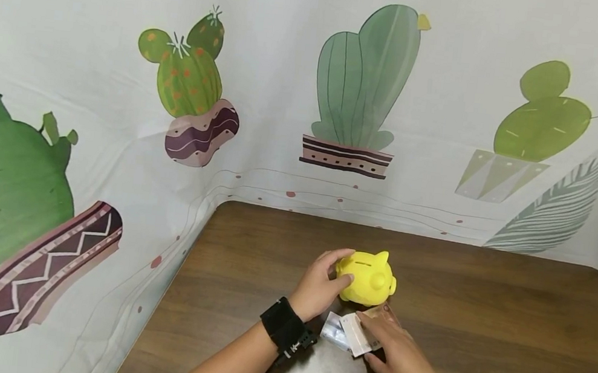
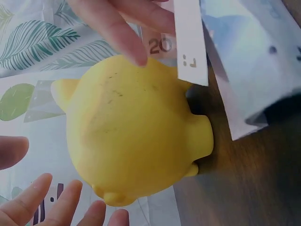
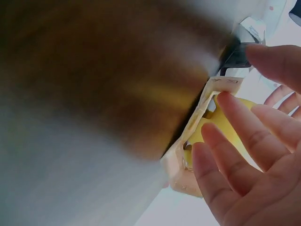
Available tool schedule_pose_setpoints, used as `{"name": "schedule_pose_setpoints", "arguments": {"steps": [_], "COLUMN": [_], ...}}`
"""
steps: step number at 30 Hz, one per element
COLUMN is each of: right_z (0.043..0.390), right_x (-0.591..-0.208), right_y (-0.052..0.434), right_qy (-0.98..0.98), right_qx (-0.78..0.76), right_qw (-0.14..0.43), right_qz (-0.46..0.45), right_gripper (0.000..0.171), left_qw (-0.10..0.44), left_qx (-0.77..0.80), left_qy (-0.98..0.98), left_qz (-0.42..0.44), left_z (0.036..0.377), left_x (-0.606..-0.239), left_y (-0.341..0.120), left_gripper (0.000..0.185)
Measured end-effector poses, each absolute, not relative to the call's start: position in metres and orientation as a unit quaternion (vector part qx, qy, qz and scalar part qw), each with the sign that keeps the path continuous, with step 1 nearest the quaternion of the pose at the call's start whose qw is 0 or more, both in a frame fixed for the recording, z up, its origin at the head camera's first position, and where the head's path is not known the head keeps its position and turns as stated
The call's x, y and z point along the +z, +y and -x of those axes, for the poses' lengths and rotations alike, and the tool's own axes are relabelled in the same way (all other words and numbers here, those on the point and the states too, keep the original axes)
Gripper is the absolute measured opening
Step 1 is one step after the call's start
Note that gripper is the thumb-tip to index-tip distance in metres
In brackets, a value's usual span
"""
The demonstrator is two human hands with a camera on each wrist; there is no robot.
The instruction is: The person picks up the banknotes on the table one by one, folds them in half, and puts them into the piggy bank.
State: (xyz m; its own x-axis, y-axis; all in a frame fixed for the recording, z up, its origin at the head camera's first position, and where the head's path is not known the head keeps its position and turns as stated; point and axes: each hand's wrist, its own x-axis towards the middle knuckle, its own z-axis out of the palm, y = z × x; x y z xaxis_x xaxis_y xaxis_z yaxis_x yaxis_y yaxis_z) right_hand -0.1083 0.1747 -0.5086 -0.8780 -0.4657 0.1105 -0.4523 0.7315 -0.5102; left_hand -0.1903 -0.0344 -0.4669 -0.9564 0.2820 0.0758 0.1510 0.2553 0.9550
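Yellow piggy bank sits upright on the wooden table, coin slot on top; can't tell what's inside. It's right betw. the two hands: L hand against its left side, R hand just in front of it, nearer the person. L hand cups the bank, thumb and fingers curled loosely round its body; in the left wrist view the fingertips spread along its far edge. R hand lies flat, fingers straight, pressing down on a few banknotes lying on the table just beside the bank; one note shows "20". No pinch visible on the notes. Cactus-print cloth hangs behind the table.
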Motion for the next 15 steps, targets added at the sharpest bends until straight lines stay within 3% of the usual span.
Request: {"name": "schedule_pose_setpoints", "arguments": {"steps": [15], "right_z": [0.1066], "right_x": [-0.5043], "right_y": [0.1737], "right_qy": [0.931], "right_qx": [-0.271], "right_qw": [-0.037], "right_qz": [0.243], "right_gripper": [0.041], "left_qw": [0.039], "left_qx": [0.607], "left_qy": [0.784], "left_qz": [-0.127], "left_z": [0.1883], "left_x": [-0.4637], "left_y": [-0.0325], "left_gripper": [0.036]}}
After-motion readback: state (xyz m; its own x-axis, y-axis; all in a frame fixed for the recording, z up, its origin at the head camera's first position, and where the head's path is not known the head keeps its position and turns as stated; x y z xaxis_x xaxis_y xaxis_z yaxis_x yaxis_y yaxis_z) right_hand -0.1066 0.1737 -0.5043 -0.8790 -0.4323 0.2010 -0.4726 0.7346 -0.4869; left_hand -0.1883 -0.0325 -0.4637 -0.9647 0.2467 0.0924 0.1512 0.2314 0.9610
